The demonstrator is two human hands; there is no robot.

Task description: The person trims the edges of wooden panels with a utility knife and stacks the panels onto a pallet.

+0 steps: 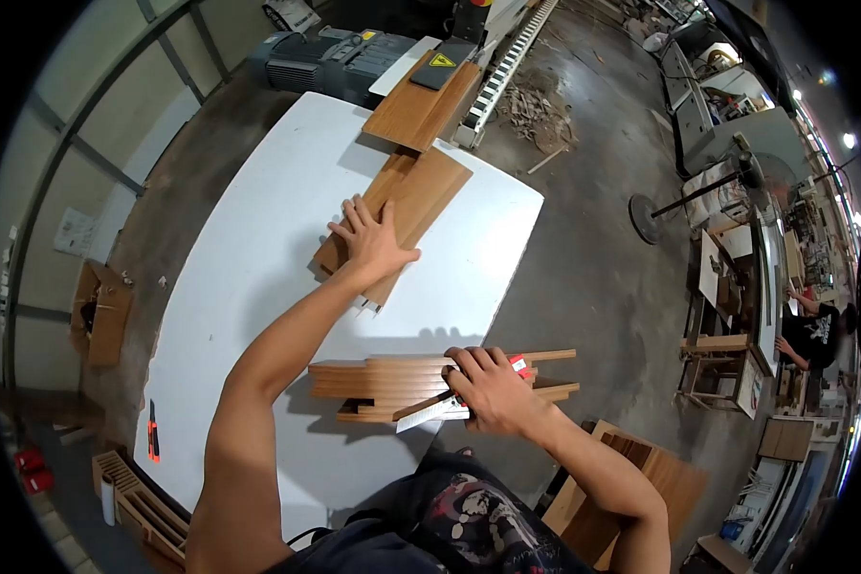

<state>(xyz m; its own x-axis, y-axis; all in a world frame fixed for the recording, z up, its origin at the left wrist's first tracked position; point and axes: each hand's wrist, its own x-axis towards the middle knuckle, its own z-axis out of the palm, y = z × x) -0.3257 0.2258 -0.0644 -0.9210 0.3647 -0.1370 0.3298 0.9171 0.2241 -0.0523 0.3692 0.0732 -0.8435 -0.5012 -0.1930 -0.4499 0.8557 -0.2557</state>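
My left hand [373,244] lies with spread fingers on wooden planks [429,199] on the white tabletop. These planks reach up towards another plank [392,115] with a dark block bearing a yellow warning sign [440,61] on it. My right hand [493,387] has its fingers curled over a stack of planks [392,378], turned on edge near my body. It grips a red and white object [520,365] whose kind I cannot make out. A white flat piece [430,413] with a dark strip sticks out on that hand's left side.
An orange and black utility knife [153,432] lies at the table's [230,287] left edge. A motor [335,65] stands behind. More boards [631,478] lean at the lower right. A cardboard box [105,311] sits at left. Far right, a person [813,330] works at a bench.
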